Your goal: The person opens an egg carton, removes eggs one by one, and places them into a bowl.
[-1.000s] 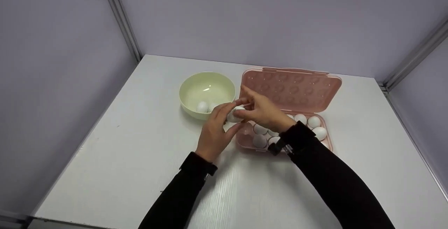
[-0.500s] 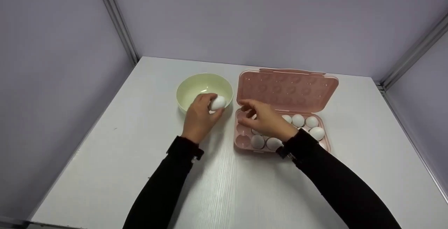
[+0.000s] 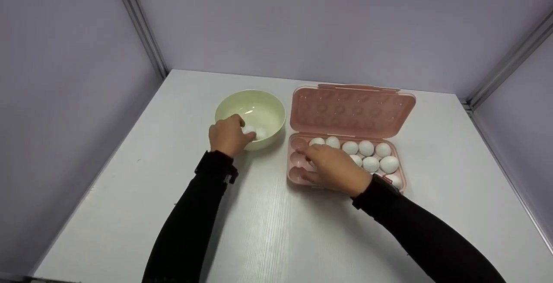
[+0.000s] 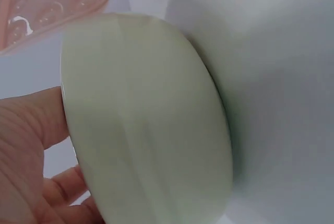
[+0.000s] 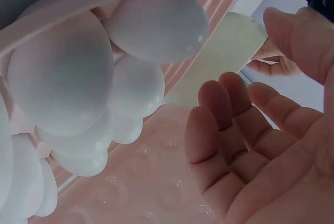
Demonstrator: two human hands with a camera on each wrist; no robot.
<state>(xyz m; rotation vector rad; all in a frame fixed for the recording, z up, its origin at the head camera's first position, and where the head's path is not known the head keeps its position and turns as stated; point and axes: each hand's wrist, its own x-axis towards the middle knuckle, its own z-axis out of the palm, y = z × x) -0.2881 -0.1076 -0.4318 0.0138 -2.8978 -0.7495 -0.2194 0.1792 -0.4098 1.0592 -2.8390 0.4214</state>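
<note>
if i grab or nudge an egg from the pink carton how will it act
An egg is rounded, so it would likely roll if loose on the flat table. Its smooth surface may be a bit slippery. The white, shell-like look suggests it is fragile, though the pictures can't settle whether it's real.

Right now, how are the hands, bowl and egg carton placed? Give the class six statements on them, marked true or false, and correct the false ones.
1. In the head view, the pale green bowl sits left of the pink carton. True.
2. The carton's lid is closed. False: it stands open.
3. The left hand reaches into the bowl. True.
4. At least one white egg shows inside the bowl. True.
5. The right hand grips an egg. False: it is over the carton, holding nothing.
6. In the head view, the carton's three leftmost cups are filled. False: all three are empty.
</note>
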